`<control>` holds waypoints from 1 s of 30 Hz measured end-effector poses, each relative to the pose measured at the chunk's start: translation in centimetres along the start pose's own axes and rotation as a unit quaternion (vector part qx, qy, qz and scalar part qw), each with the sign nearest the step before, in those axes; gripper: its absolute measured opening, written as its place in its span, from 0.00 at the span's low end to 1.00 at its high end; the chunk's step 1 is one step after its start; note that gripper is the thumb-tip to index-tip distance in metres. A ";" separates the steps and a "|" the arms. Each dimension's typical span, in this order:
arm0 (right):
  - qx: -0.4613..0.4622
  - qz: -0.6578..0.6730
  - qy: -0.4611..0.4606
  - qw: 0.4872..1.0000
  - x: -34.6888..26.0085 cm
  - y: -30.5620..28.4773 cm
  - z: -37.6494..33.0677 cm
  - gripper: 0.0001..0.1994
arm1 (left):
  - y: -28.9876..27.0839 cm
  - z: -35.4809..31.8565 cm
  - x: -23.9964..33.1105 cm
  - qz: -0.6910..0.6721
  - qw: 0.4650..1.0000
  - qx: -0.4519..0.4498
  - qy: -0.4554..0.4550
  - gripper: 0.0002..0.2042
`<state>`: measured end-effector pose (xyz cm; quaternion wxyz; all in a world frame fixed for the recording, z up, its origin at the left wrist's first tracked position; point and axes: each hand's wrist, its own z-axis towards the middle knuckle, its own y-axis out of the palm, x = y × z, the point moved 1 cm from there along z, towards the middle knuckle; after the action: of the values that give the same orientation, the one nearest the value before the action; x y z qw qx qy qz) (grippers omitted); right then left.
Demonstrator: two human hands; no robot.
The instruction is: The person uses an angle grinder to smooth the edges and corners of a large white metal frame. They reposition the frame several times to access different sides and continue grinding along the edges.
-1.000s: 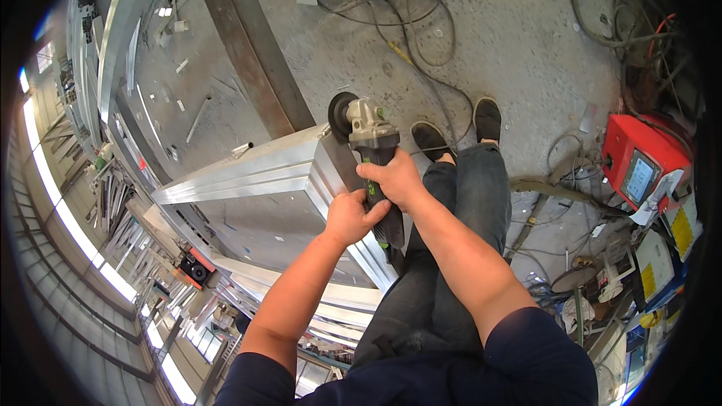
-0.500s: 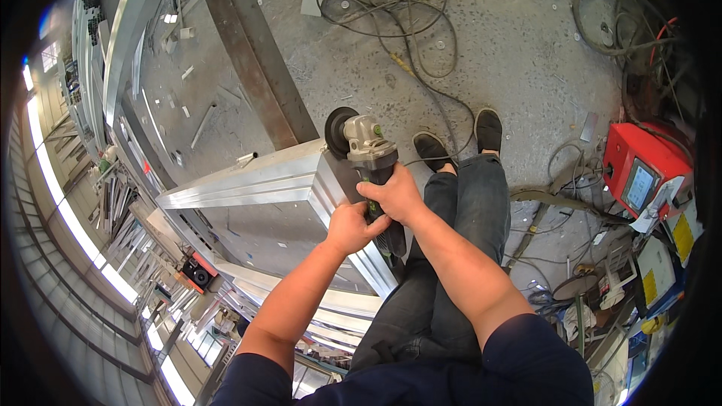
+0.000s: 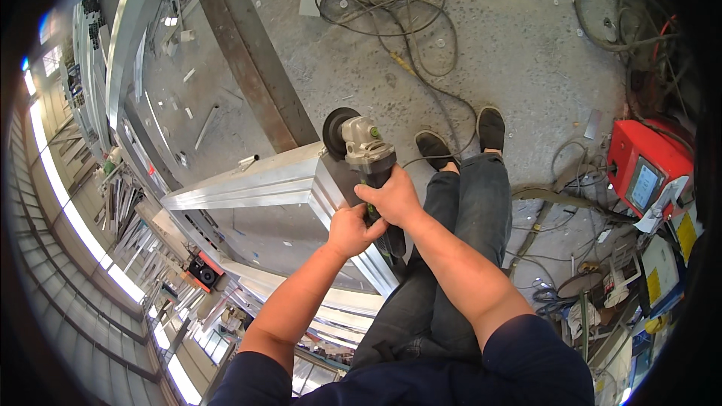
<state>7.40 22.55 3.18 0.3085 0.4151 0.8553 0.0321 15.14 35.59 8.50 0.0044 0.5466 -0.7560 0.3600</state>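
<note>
Both hands grip the body of an angle grinder [image 3: 366,156]: the right hand [image 3: 392,197] is wrapped over the barrel just behind the gear head, and the left hand [image 3: 350,230] is clenched around the rear of the handle. Its dark disc [image 3: 335,130] sits at the upper end corner of a long aluminium frame profile [image 3: 248,184]. The tool looks heavy, rigid and prone to kick, so a firm two-handed hold on the barrel, well clear of the disc, suits it; its cable [image 3: 444,90] trails over the concrete floor [image 3: 526,53]
</note>
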 end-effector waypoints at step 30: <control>0.008 -0.010 -0.029 0.999 1.4 0.2 0.2 0.30 | 0.1 0.0 -0.4 0.001 1.000 -0.016 -0.011 0.20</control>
<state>6.99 23.60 2.39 0.3302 0.4101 0.8501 0.0100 15.17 35.93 8.27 0.0048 0.5498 -0.7622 0.3417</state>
